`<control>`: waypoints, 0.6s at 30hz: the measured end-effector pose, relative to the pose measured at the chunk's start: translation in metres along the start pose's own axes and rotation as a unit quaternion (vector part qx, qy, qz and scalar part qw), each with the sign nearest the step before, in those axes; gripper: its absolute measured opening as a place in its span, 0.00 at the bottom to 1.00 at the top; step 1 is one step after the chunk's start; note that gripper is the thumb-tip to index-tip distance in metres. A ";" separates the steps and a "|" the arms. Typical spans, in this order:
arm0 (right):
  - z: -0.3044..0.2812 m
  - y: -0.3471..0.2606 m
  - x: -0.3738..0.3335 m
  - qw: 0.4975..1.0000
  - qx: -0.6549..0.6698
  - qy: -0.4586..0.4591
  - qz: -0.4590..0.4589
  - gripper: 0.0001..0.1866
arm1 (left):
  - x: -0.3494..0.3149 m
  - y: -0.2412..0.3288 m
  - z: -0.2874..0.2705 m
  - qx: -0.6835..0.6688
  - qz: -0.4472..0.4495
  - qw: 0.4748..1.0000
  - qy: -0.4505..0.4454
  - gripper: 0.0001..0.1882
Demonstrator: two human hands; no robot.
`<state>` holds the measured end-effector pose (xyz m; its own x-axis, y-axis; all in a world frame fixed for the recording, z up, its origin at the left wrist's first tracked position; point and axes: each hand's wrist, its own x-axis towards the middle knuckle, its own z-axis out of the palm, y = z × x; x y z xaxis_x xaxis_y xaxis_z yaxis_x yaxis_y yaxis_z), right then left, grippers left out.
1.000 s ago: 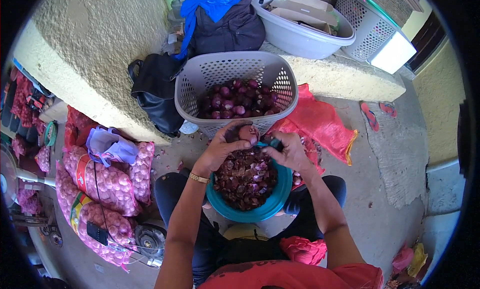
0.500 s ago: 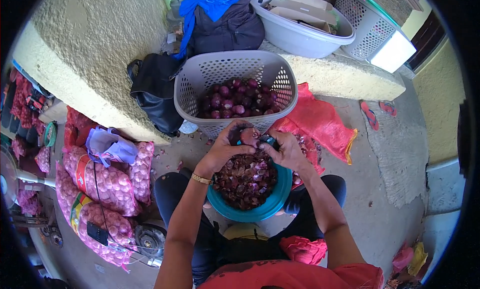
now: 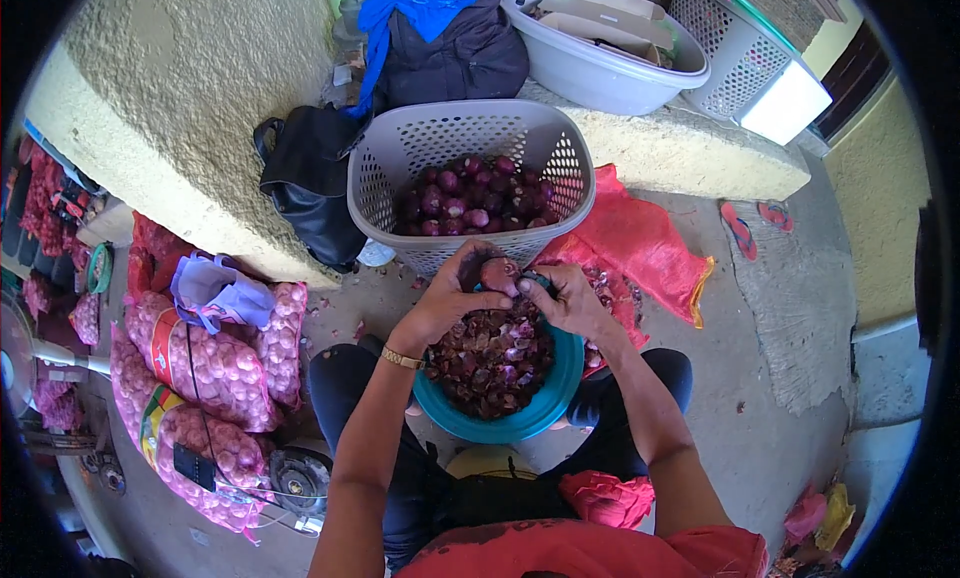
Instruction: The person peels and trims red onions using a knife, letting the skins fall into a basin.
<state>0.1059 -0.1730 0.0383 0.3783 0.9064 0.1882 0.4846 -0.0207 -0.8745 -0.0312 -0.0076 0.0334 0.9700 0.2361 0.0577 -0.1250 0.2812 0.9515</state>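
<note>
Both hands meet over the far rim of a teal bowl (image 3: 560, 403) that sits between the person's knees. The left hand (image 3: 455, 288) is curled closed around a small reddish onion (image 3: 497, 272), fingers wrapped over its top and thumb beneath. The right hand (image 3: 565, 300) closes in from the other side, its fingertips touching the same onion, and it pinches something small and dark that may be a little knife; too little of it shows to be sure. The onion lies right between the two hands, a little nearer the left, which carries most of it. It is roundish and half covered, so I cannot tell which way its long axis runs.

Directly under the hands the one bowl is heaped with dark purple-brown onion skins (image 3: 490, 363). Just beyond the hands, touching or almost touching the bowl's far side, stands one grey slotted basket (image 3: 400, 148) partly filled with peeled purple onions (image 3: 470, 203), too many to count. Red mesh sacking (image 3: 640, 238) lies on the floor to the right of it. At the person's left lie net bags of onions (image 3: 215, 363), at least three. On the concrete ledge behind are one grey tub (image 3: 600, 73) and one white slotted basket (image 3: 730, 48).
</note>
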 end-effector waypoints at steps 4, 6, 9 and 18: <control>0.001 0.001 0.000 1.000 0.012 0.010 -0.019 0.16 | -0.005 0.010 0.000 -0.020 -0.038 0.999 -0.018 0.30; -0.001 -0.003 0.001 0.999 0.008 0.026 -0.034 0.13 | -0.007 0.012 -0.002 -0.069 -0.077 0.994 -0.026 0.29; -0.003 0.004 0.001 0.999 -0.043 0.004 -0.029 0.13 | -0.006 0.009 -0.005 -0.038 -0.066 0.997 -0.027 0.27; -0.004 -0.018 -0.006 0.964 -0.221 -0.100 -0.108 0.15 | -0.005 0.012 -0.005 -0.082 -0.046 0.996 0.009 0.25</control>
<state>0.0982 -0.1799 0.0547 0.0939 0.9719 0.2157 0.8406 0.0387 -0.5402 -0.0386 -0.0006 0.0429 0.9753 0.2181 -0.0339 -0.0699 0.4507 0.8899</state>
